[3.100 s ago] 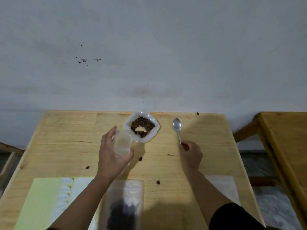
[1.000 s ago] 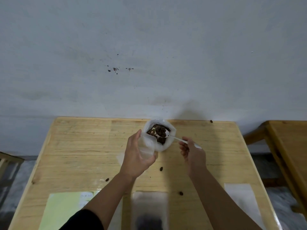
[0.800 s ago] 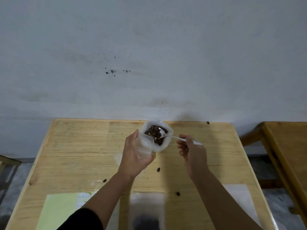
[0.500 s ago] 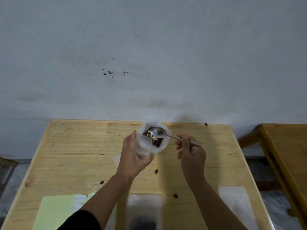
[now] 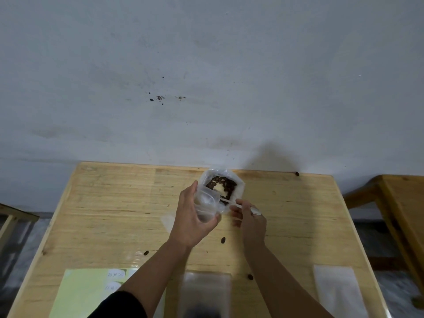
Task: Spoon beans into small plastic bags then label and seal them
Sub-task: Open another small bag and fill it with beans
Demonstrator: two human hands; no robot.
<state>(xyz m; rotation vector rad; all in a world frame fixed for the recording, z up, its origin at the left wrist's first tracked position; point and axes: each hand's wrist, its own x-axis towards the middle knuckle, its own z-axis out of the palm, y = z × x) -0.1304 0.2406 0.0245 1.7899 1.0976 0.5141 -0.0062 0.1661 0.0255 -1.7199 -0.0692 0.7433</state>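
Clear plastic: the small bag (image 5: pixel 206 206) was gripped in the left hand (image 5: pixel 191 220), mouth held open and tilted toward the bean sack (image 5: pixel 222 187), touching the sack's near rim. The right hand (image 5: pixel 250 220) pinched the spoon (image 5: pixel 231 202) by its handle, just right of the small bag. The spoon's bowl lay at or inside the bag's mouth; whether it had beans in it could not be told through the plastic.

Change: 1.0 s ago the spoon's bowl sat loaded in the sack. 0.5 s ago it hung over the sack, turned up. Now it had crossed to the small bag. Judgement: this was the transfer of 1 spoonful, so filling of this bag was under way, not complete. No beans were plainly visible in the small bag.

Beans (image 5: pixel 221 185) remained in the sack, ringed round a pale patch. Loose beans lay on the table (image 5: pixel 114 203): 1 (image 5: pixel 223 240) just nearer than the hands, 1 (image 5: pixel 146 252) to the sack's near left, 1 (image 5: pixel 250 277) nearer still, 1 (image 5: pixel 297 173) at the far edge to the sack's right.

Nearer than the sack: a blurred bag (image 5: pixel 205 294) with dark contents, a green label sheet (image 5: pixel 89 292) to its left, an empty flat bag (image 5: pixel 337 292) to its right. Labelling and sealing of the held bag not yet done.
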